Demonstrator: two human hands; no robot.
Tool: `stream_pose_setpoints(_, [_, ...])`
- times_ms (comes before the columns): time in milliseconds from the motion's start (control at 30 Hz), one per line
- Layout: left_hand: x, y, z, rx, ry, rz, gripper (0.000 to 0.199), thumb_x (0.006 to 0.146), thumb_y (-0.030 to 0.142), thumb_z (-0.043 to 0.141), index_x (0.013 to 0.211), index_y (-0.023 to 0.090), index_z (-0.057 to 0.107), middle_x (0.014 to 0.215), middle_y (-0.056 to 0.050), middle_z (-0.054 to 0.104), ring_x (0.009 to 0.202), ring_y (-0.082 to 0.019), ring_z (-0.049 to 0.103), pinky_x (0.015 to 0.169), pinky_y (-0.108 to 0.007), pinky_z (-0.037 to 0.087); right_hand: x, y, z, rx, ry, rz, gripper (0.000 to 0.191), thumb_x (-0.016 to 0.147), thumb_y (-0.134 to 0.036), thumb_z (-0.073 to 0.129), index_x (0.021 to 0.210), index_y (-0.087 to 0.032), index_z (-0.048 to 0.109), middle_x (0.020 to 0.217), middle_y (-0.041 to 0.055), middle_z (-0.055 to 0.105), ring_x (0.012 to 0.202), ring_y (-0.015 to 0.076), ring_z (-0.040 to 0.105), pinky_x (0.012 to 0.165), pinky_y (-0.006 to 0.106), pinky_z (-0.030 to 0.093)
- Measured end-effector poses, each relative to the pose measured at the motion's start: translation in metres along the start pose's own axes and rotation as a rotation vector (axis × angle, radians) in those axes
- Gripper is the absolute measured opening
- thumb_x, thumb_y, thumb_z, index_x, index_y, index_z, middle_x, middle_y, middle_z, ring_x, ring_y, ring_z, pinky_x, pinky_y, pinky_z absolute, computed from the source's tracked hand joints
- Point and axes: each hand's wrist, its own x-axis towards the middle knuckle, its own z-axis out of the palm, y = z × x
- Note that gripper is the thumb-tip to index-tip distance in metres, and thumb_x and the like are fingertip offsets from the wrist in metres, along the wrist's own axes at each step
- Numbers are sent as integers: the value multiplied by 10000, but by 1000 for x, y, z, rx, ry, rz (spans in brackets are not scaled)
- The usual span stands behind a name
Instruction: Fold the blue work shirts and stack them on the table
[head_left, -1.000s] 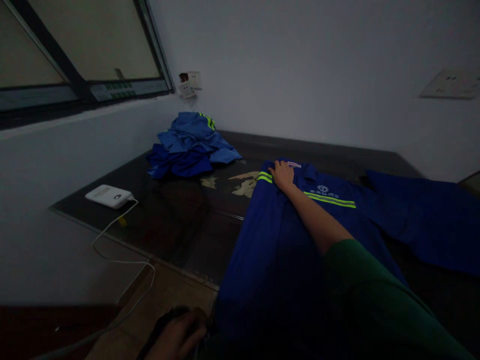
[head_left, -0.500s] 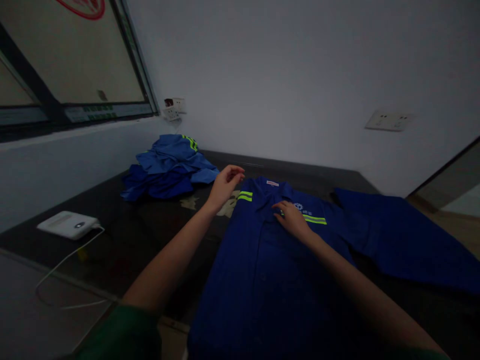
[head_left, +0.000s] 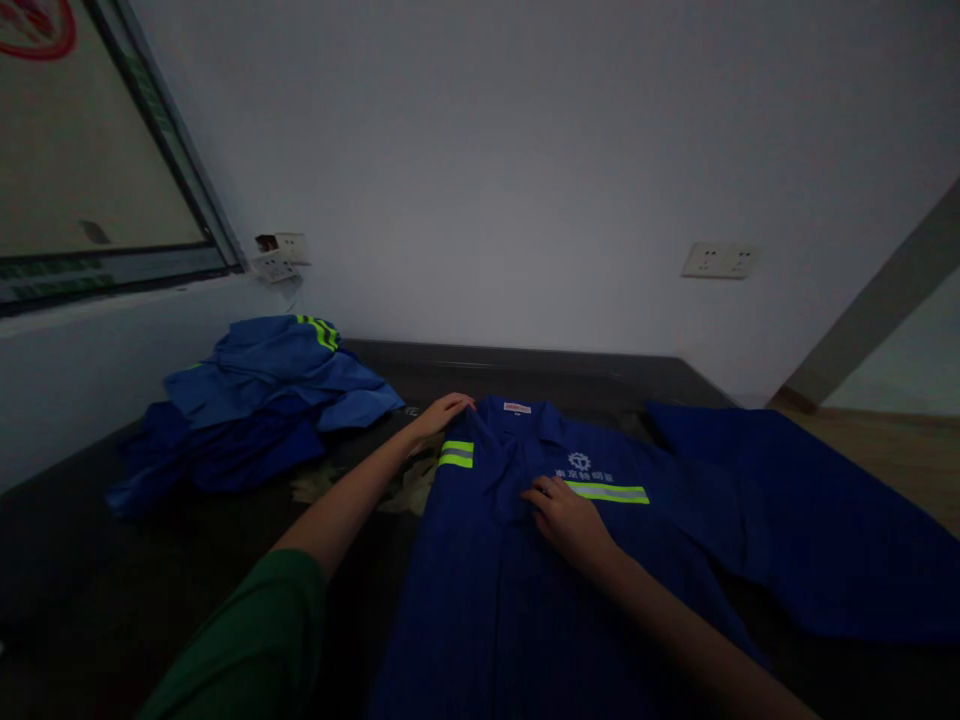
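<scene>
A dark blue work jacket (head_left: pixel 465 560) lies face up, its collar away from me. It bears yellow-green and silver reflective strips, a white gear emblem on the chest and a white label inside the collar. At the shoulder left of the collar is my left hand (head_left: pixel 444 413), its fingers close together and closed on the fabric edge. My right hand (head_left: pixel 571 520) rests on the chest beside the front placket, below the emblem, with bent fingers slightly apart and no cloth visibly gripped.
A heap of lighter and darker blue garments (head_left: pixel 277 370) lies at the left on the dark table (head_left: pixel 480 358). More dark blue cloth (head_left: pixel 810 520) spreads at the right. Wall sockets (head_left: pixel 720 260) sit above the table. Camouflage-like cloth (head_left: pixel 409 490) shows beside the jacket.
My left hand has come down from above the table onto the jacket's shoulder. My right hand stays on the chest. The view has shifted right, and the white device has left it.
</scene>
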Motion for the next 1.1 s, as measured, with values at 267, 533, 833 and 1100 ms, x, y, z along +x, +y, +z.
stream_pose_setpoints(267, [24, -26, 17, 98, 4, 47, 286, 895, 412, 450, 790, 165, 547, 817, -22, 606, 798, -165, 543, 758, -257, 425, -4, 7, 5, 57, 226, -91, 309, 826, -51, 480, 1032, -202, 655, 1227, 111, 642, 1169, 242, 588, 871, 378, 572])
stream_pose_setpoints(533, [28, -31, 20, 431, -201, 142, 246, 924, 382, 430, 858, 192, 571, 808, -30, 622, 762, -187, 565, 694, -259, 381, -23, -3, -9, 76, 132, -239, 400, 848, -44, 489, 1194, -191, 626, 1163, 140, 669, 1081, 258, 634, 892, 410, 562])
stream_pose_setpoints(833, [30, -38, 21, 592, -224, 223, 260, 961, 379, 404, 889, 187, 563, 885, -68, 618, 814, -201, 562, 758, -272, 377, -33, 0, -12, 149, 132, -270, 401, 881, -52, 434, 1190, -184, 651, 1135, 114, 698, 1039, 235, 658, 866, 411, 559])
stream_pose_setpoints(1100, [23, -16, 23, 846, -124, 242, 200, 929, 215, 441, 1049, 158, 590, 1042, -127, 586, 1018, -271, 514, 913, -407, 361, -31, 15, -19, 321, 6, -58, 521, 778, 2, 417, 1186, -234, 641, 1212, 40, 665, 1168, 196, 586, 989, 392, 486])
